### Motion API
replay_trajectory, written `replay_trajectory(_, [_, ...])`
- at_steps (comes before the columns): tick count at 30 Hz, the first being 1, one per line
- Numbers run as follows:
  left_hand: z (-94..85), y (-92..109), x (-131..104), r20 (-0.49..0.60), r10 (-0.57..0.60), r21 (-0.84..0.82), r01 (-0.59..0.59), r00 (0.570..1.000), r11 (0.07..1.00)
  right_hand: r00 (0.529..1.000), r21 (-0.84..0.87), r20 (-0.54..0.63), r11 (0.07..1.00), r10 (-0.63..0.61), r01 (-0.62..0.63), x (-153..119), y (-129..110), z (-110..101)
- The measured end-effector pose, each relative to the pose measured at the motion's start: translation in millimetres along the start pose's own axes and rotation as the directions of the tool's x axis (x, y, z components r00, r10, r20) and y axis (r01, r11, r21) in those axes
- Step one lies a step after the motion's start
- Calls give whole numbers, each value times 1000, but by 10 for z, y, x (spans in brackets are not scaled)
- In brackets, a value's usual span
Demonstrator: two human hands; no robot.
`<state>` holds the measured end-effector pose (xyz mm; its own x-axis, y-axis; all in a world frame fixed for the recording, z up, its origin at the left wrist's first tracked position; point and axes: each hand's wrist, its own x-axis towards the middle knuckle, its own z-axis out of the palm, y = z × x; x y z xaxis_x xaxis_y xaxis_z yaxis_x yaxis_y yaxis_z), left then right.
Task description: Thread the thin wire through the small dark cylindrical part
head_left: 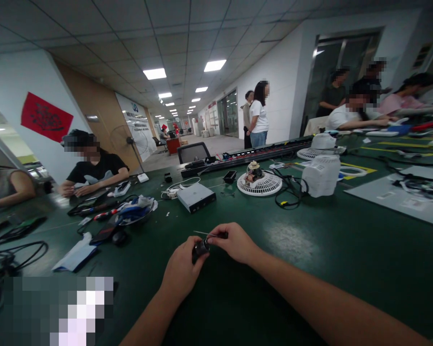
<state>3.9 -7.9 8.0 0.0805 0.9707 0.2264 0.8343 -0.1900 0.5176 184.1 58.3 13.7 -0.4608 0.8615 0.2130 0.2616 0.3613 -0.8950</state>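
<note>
My left hand [182, 266] is closed around a small dark cylindrical part [201, 247], low over the green table. Close beside it, my right hand [238, 244] pinches a thin metal rod-like tool [203, 233], whose narrow end points left above my left fingers. The fingertips of my right hand are at the upper end of the cylindrical part; whether they touch it I cannot tell. My palms and fingers hide much of both things. Beyond my hands lies a silver disc drive [196, 196] with a black front.
Past the drive are a white round grille with a motor [260, 183], a white plastic housing [321, 176] and a black cable [290, 192]. Tools and a blue-white bundle [135, 209] lie at the left. A grey sheet [406, 194] lies right. People sit around the table.
</note>
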Motion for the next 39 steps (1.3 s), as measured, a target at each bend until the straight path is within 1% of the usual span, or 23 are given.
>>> replay_trajectory(3, [7, -5, -5, -12, 36, -4, -36, 999, 999, 1000, -26, 15, 999, -18, 19, -18, -21, 23])
replay_trajectory(7, [3, -27, -12, -11, 77, -5, -77, 997, 997, 999, -31, -36, 1000, 3, -4, -19, 0, 48])
replay_trajectory(10, [2, -48, -20, 3, 80, 6, -80, 997, 997, 1000, -49, -1, 999, 19, -19, -8, 29, 30])
replay_trajectory(13, [8, -70, -26, 16, 86, 13, -86, 996, 996, 998, -117, 53, 993, -16, 22, -6, 32, -6])
replay_trajectory(16, [13, -91, -24, 19, 111, 13, -112, 994, 994, 997, -190, 48, 979, -63, 71, -23, -3, -32])
replay_trajectory(18, [14, -101, -19, 11, 128, 19, -129, 992, 992, 997, -224, 27, 972, -69, 73, -40, -34, -31])
replay_trajectory(22, [20, -114, -12, -24, 148, 51, -146, 989, 988, 999, -294, 17, 955, -41, 44, -68, -83, 6])
replay_trajectory(25, [25, -122, -13, -40, 152, 72, -149, 988, 986, 999, -303, 18, 952, -34, 38, -81, -98, 38])
replay_trajectory(29, [13, -95, -16, -36, 180, 91, -177, 983, 980, 999, -295, 31, 954, -42, 49, -92, -87, 66])
replay_trajectory(34, [-4, -28, 0, -61, 148, 131, -139, 987, 982, 997, -305, 32, 949, -70, 76, -92, -76, 59])
replay_trajectory(37, [-3, -44, 22, -92, 71, 129, -59, 993, 990, 997, -350, -25, 935, -73, 60, -78, -84, -8])
replay_trajectory(39, [-3, -81, 36, -115, 7, 108, 6, 993, 994, 994, -443, -53, 894, -91, 58, -64, -75, -82])
